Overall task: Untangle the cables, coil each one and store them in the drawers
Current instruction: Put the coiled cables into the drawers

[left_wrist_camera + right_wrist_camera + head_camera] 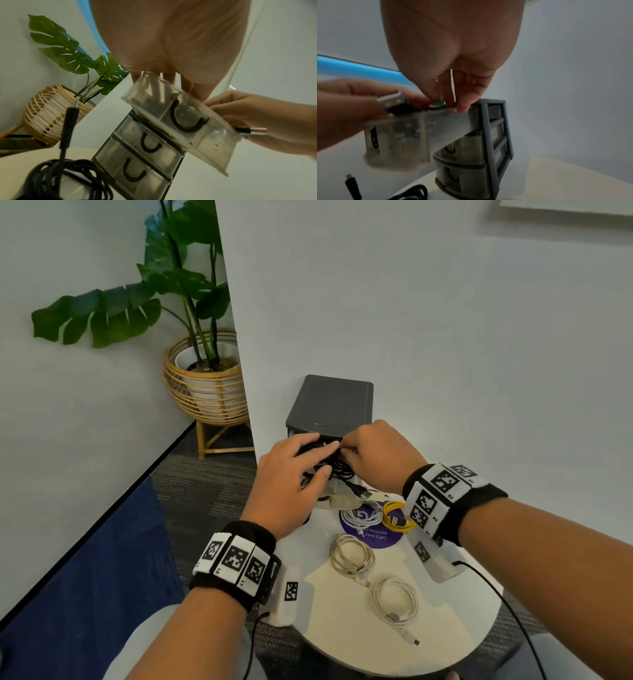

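Note:
A dark grey drawer unit (pixel 330 405) stands at the back of the round table, against the wall. Its translucent top drawer (pixel 181 121) is pulled out. Over this drawer my left hand (pixel 308 460) holds a coiled black cable (pixel 337 467), fingers on top and thumb at the near side. My right hand (pixel 346 451) pinches the same coil from the right, fingertips (pixel 462 106) at the drawer rim. The cable's USB plug (pixel 363 493) hangs out over the drawer front. The two lower drawers (pixel 137 162) are closed.
On the white table (pixel 455 628) lie a white coil (pixel 363 517), a yellow cable (pixel 397 518), a beige coil (pixel 352 556) and another white coil (pixel 394 601). A second black cable (pixel 68 175) lies left of the drawers. A potted plant (pixel 205 371) stands on the floor at the left.

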A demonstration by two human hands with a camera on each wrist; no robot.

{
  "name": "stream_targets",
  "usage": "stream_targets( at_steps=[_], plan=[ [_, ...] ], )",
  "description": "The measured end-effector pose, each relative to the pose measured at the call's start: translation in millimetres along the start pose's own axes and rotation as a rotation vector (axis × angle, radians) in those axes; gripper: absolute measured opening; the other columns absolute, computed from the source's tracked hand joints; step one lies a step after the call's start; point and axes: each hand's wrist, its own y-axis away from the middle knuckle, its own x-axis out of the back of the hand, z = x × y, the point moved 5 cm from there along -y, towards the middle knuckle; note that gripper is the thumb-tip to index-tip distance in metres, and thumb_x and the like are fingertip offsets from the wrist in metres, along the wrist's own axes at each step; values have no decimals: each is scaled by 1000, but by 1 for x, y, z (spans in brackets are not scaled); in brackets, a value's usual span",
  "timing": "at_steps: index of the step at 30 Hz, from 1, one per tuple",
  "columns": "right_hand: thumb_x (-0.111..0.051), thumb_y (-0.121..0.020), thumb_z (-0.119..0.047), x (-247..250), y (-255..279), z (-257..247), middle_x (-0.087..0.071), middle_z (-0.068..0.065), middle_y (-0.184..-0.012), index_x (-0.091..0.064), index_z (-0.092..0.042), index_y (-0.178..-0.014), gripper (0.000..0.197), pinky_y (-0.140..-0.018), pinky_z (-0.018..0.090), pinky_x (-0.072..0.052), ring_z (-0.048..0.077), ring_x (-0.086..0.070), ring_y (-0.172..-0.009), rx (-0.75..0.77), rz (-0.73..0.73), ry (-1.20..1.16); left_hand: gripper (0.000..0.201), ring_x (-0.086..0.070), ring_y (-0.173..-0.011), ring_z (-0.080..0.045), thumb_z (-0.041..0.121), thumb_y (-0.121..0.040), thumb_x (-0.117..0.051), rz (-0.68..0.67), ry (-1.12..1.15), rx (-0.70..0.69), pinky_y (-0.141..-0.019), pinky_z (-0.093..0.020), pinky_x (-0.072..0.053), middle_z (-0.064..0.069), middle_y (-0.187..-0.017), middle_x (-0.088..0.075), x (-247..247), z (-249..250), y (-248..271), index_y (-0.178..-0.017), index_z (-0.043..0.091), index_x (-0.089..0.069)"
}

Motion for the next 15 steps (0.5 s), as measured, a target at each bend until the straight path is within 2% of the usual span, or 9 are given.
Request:
stream_targets(
  at_steps=[3, 5, 7, 9, 11, 13, 15],
  plan=[
    [-57, -100, -37, 16, 14, 2, -71, -6, -94, -76, -25, -109, 25, -70, 28, -49, 9, -59, -78, 66, 39, -112, 36, -48, -131, -10, 35, -101, -58, -18, -48, 45, -110, -47, -42, 11, -136, -60, -4, -5, 1, -137, 32, -63],
    [-66, -93, -46, 27, 24, 2, -67, -9, -100, -74, -28, -113, 28, -74, 27, -49, 4, -56, -80, 107, -11, -183, 36, -48, -130, -10, 30, -100, -61, -14, -76, 55, -112, -40, -40, 10, -134, -62, -3, -5, 2, -136, 29, -64],
    [-72, -89, -48, 31, 32, 2, -64, -9, -100, -70, -29, -116, 33, -74, 26, -51, 2, -57, -79, 111, -149, -201, 36, -47, -130, -9, 29, -100, -62, -21, -93, 51, -110, -28, -35, 9, -135, -62, -3, -3, 2, -137, 27, -64],
    [-76, -88, -39, 28, 38, 1, -67, -8, -94, -71, -26, -114, 29, -69, 22, -53, 2, -61, -70, 98, -252, -210, 37, -46, -130, -9, 28, -101, -61, -31, -111, 51, -107, -22, -30, 8, -135, -62, -5, -1, 2, -138, 26, -64],
    [-78, -89, -26, 25, 40, -1, -70, -7, -86, -73, -23, -108, 20, -63, 15, -51, 2, -63, -62, 84, -248, -245, 37, -46, -130, -10, 28, -101, -61, -41, -112, 59, -108, -20, -29, 7, -136, -62, -5, 0, 1, -138, 25, -64],
    [-77, -89, -20, 23, 39, -4, -67, -10, -81, -75, -21, -103, 15, -62, 13, -47, 3, -63, -66, 83, -194, -241, 37, -47, -132, -11, 26, -101, -62, -64, -105, 77, -111, -22, -31, 5, -138, -61, -4, -1, -1, -138, 23, -64],
    [-77, -89, -17, 22, 36, -8, -66, -9, -81, -76, -19, -99, 11, -66, 16, -46, 5, -62, -73, 97, -149, -213, 37, -49, -133, -11, 23, -100, -63, -97, -121, 97, -113, -23, -32, 4, -140, -61, 1, -3, -4, -138, 23, -64]
  ],
)
